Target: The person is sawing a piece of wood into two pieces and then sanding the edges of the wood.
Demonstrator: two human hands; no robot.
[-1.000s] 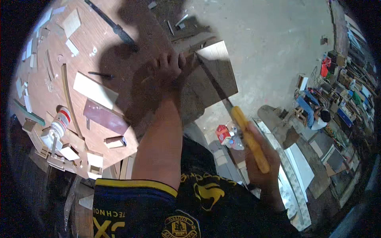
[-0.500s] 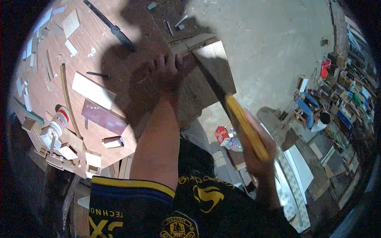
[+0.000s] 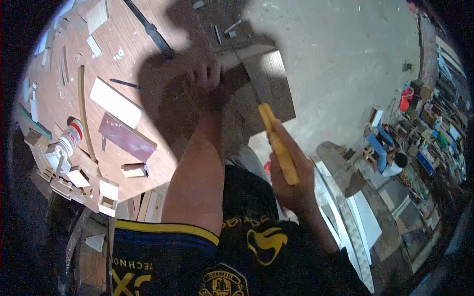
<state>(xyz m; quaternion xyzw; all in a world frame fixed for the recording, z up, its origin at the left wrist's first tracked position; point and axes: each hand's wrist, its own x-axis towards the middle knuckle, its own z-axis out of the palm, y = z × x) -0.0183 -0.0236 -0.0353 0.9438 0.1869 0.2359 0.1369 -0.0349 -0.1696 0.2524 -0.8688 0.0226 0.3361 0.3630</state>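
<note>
On the left of the surface (image 3: pixel 103 65), a white bottle with red bands (image 3: pixel 70 140) stands among wood offcuts, with a maroon block (image 3: pixel 127 138) farther right. Next, the left hand (image 3: pixel 207 86) presses down in shadow, fingers extended and ungripping, beside a wooden board (image 3: pixel 276 93) at the surface's edge; across that board lies the blade of a saw, its yellow handle (image 3: pixel 280 148) clenched in the right hand (image 3: pixel 295 180).
</note>
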